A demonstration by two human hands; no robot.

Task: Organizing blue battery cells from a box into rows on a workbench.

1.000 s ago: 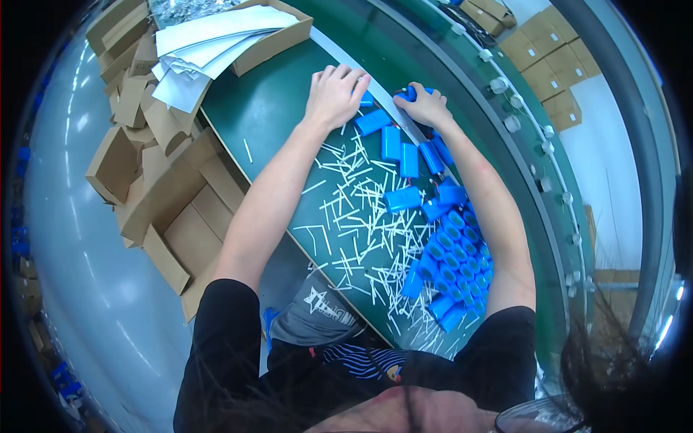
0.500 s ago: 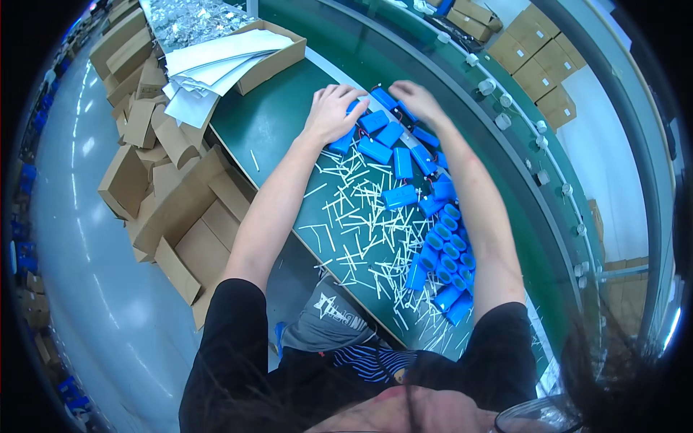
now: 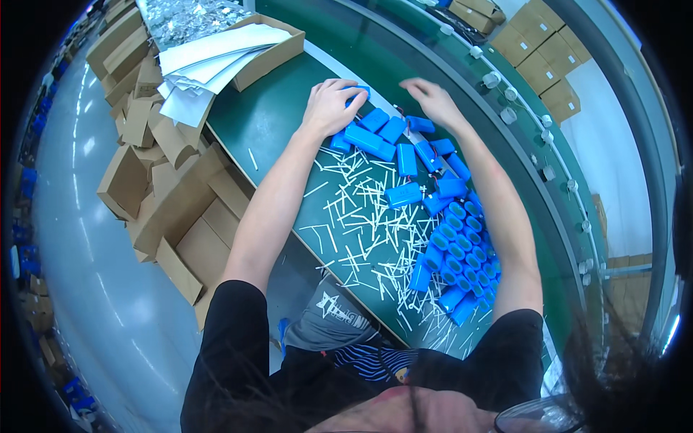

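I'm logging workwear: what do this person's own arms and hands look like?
Short, loose black sleeves leave both forearms bare. The left hand and right hand are ungloved, with no watch or bracelet showing.

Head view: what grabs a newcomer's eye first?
Probably the tight cluster of bright blue blocks, oval ends showing, beside the right forearm, with loose ones trailing up toward the hands. Next, the white sticks strewn across the green table, left of that cluster. Then the left hand at the loose blocks' far end, and the open cardboard box left of the table.
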